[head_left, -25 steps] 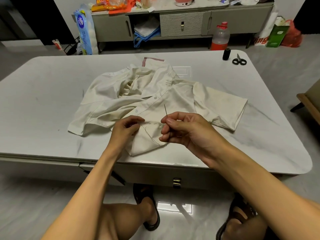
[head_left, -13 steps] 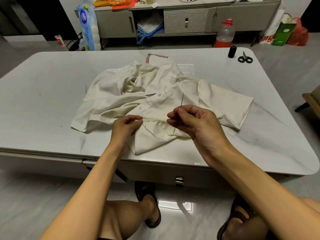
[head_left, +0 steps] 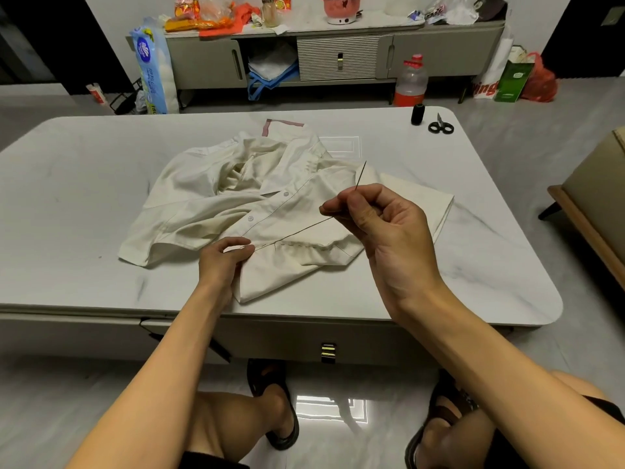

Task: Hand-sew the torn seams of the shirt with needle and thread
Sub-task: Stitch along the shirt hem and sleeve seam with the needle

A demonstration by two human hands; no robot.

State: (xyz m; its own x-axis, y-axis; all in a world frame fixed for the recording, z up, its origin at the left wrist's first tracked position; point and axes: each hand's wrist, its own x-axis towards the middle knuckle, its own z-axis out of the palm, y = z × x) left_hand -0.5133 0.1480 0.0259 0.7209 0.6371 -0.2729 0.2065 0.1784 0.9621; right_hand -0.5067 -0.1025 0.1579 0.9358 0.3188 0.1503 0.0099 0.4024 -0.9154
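A crumpled cream shirt point(head_left: 270, 204) lies on the white marble table point(head_left: 84, 204). My left hand point(head_left: 223, 262) pinches the shirt's edge at the start of a dark stitched seam point(head_left: 297, 244). Raised above the cloth to the right, my right hand point(head_left: 382, 225) pinches a thin needle point(head_left: 361, 175) that points up and away. A dark thread point(head_left: 291, 234) runs taut from the seam by my left fingers up to my right hand.
A black thread spool point(head_left: 418, 114) and small black scissors point(head_left: 440, 125) sit at the table's far right corner. A wooden chair point(head_left: 588, 211) stands right of the table. A cluttered low cabinet point(head_left: 338, 55) and a bottle point(head_left: 411, 81) stand behind.
My right hand has lifted up and to the right with the needle, drawing the slack thread taut. My left hand has stayed pinching the seam edge.
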